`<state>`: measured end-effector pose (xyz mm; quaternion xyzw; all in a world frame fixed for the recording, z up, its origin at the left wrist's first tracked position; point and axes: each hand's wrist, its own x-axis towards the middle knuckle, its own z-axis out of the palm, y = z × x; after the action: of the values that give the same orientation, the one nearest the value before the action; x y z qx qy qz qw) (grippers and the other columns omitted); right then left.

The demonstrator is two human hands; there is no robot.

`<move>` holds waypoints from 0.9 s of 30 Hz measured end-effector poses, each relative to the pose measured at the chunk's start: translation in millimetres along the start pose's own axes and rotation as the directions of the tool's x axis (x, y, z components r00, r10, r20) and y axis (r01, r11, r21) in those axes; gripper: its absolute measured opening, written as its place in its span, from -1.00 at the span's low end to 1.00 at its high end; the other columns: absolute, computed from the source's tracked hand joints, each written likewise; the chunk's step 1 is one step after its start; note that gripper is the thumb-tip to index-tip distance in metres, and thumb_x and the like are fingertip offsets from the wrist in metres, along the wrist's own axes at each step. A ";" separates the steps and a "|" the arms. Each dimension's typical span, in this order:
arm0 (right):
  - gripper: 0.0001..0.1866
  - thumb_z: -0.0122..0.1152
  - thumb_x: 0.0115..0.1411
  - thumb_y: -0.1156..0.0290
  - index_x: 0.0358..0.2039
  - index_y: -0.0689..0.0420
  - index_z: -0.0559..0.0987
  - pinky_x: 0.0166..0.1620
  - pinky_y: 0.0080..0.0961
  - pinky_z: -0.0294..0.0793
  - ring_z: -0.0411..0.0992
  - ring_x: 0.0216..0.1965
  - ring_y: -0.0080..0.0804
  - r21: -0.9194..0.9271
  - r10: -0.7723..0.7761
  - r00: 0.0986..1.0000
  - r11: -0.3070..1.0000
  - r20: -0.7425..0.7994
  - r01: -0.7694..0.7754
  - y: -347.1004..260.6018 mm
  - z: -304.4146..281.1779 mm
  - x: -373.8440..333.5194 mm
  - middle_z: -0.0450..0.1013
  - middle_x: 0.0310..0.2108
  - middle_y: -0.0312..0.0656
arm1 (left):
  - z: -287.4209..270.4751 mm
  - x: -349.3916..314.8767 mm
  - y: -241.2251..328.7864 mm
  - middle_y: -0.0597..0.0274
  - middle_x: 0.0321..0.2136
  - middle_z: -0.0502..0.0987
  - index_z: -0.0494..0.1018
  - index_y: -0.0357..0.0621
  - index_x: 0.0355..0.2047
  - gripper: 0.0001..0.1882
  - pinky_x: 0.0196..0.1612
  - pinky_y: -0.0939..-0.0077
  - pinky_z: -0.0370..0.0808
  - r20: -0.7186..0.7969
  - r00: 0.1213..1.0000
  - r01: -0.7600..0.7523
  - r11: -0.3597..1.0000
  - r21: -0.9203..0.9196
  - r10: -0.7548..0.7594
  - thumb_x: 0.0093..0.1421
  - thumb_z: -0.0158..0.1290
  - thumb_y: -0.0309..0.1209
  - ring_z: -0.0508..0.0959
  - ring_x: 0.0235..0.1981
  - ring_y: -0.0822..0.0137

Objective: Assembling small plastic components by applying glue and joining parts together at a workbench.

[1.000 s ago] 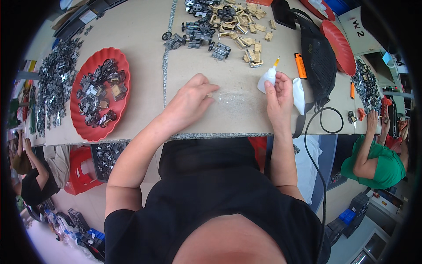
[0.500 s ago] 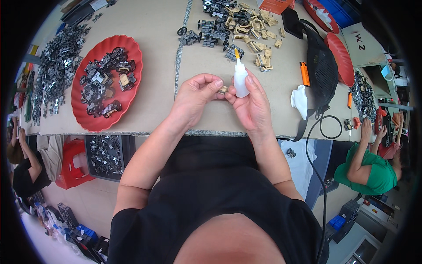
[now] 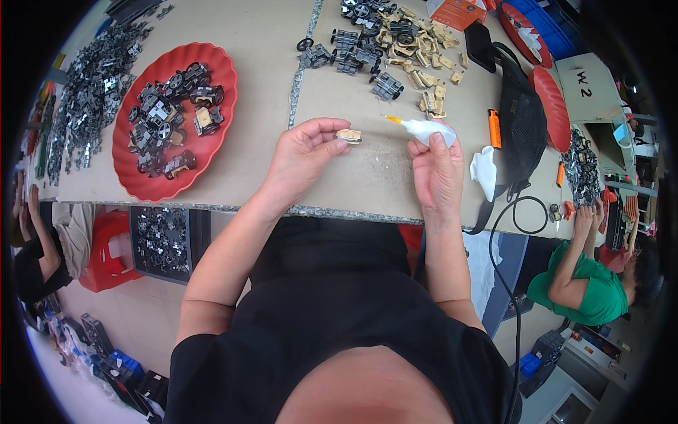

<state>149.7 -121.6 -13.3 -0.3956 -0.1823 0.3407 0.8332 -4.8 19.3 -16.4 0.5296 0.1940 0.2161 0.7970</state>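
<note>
Between the thumb and fingers of my left hand [image 3: 305, 157] is a small tan plastic part [image 3: 349, 136], pinched above the table. My right hand [image 3: 438, 166] is closed around a white squeeze bottle [image 3: 428, 131]. The bottle lies tilted nearly level, its yellow nozzle [image 3: 394, 120] pointing left toward the tan part, with a gap between them. Beyond my hands are a pile of loose tan parts [image 3: 426, 60] and several dark wheeled chassis [image 3: 346, 49]. A red scalloped plate [image 3: 220, 145] to the left holds several chassis, some with tan pieces on them.
A heap of dark small parts [image 3: 88, 99] covers the far left. On the right lie an orange lighter [image 3: 494, 128], a white bottle-shaped piece [image 3: 483, 172], a black bag [image 3: 522, 116] and a black cable [image 3: 498, 261]. A co-worker in green [image 3: 579, 283] is at the right.
My hands have moved apart. The bottle has gone from upright to tilted, its nozzle now toward the left. The tan part remains in my left hand and shows more fully.
</note>
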 end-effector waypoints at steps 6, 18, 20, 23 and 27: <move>-0.80 -0.01 0.22 0.47 -0.16 0.23 0.31 -0.27 -0.52 0.39 0.36 -0.37 -0.47 -0.331 -0.141 0.981 0.926 0.136 0.179 7.4 14.2 -13.0 0.33 -0.20 -0.05 | -1.3 1.5 -0.7 0.19 -0.28 0.51 0.39 -0.37 -0.09 -0.72 -0.14 0.63 0.46 -0.022 1.000 0.014 1.000 0.008 -0.014 0.15 -0.03 -0.62 0.50 -0.29 0.48; -0.76 0.01 0.20 0.49 -0.15 0.24 0.26 -0.27 -0.61 0.44 0.36 -0.32 -0.51 -0.630 -0.256 0.896 0.641 0.363 0.438 16.3 9.2 -14.9 0.30 -0.18 -0.06 | 0.5 0.4 -0.2 0.24 -0.33 0.50 0.41 -0.34 -0.10 -0.72 -0.17 0.68 0.44 -0.019 1.000 0.011 0.998 0.065 -0.010 0.15 -0.03 -0.63 0.49 -0.33 0.51; -0.77 0.01 0.20 0.49 -0.16 0.25 0.26 -0.27 -0.61 0.43 0.36 -0.33 -0.51 -0.632 -0.253 0.897 0.640 0.363 0.437 16.4 9.6 -14.9 0.30 -0.18 -0.06 | 1.0 0.1 0.7 0.24 -0.33 0.50 0.41 -0.34 -0.10 -0.72 -0.18 0.69 0.43 -0.016 1.000 0.004 0.998 0.067 -0.003 0.15 -0.03 -0.63 0.49 -0.33 0.51; -0.77 0.01 0.20 0.49 -0.16 0.25 0.26 -0.27 -0.61 0.43 0.37 -0.33 -0.51 -0.637 -0.252 0.895 0.633 0.369 0.441 16.2 9.7 -15.0 0.30 -0.18 -0.06 | 0.7 0.0 0.0 0.24 -0.33 0.50 0.41 -0.35 -0.10 -0.72 -0.18 0.69 0.43 -0.011 1.000 -0.006 0.997 0.073 0.006 0.15 -0.03 -0.63 0.49 -0.32 0.51; -0.77 0.02 0.20 0.48 -0.16 0.25 0.26 -0.27 -0.62 0.43 0.37 -0.33 -0.51 -0.643 -0.250 0.890 0.619 0.383 0.451 16.9 8.4 -15.0 0.30 -0.18 -0.07 | 0.2 0.3 -0.6 0.23 -0.33 0.50 0.40 -0.35 -0.09 -0.72 -0.18 0.68 0.43 -0.009 1.000 0.005 0.997 0.075 -0.004 0.15 -0.03 -0.63 0.49 -0.32 0.51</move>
<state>127.3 -120.0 -21.9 -0.5973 -0.4801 0.1193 0.6312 -4.4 19.2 -16.9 0.5577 0.2067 0.2092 0.7762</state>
